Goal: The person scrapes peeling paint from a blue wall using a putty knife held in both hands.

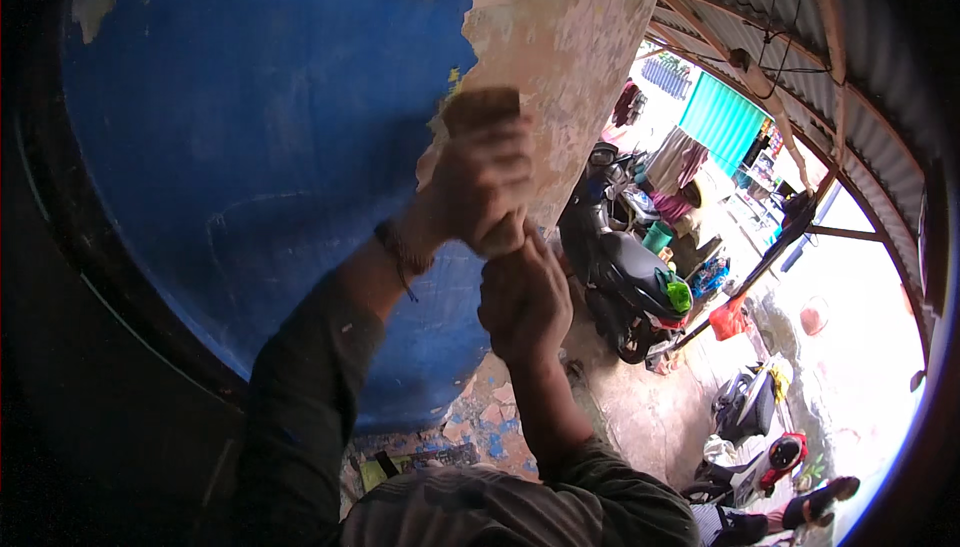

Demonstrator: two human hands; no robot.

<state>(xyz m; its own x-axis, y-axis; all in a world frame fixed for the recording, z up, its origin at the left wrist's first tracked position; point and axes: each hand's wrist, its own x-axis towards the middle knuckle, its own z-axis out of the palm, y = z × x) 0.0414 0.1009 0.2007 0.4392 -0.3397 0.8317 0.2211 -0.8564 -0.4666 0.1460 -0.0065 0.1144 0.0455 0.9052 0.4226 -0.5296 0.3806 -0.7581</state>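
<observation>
In front of me stands a wall with blue paint (300,97) on its left part and a scraped, bare strip (555,44) on its right. My left hand (484,179), with a cord bracelet at the wrist, is blurred and closed around a tool with a broad dark flat end (482,108), which looks like a scraper; its end lies at the ragged paint edge. Just below, my right hand (529,299) is closed near the lower end of the same tool, its thumb up. The handle is mostly hidden by my fingers.
Paint flakes (491,427) litter the floor at the wall's foot. A dark motor scooter (630,269) is parked close at the right, with a green bucket (658,236) beyond it. Further motorbikes (780,453) and a person's legs (817,506) show at lower right, under a corrugated roof (870,29).
</observation>
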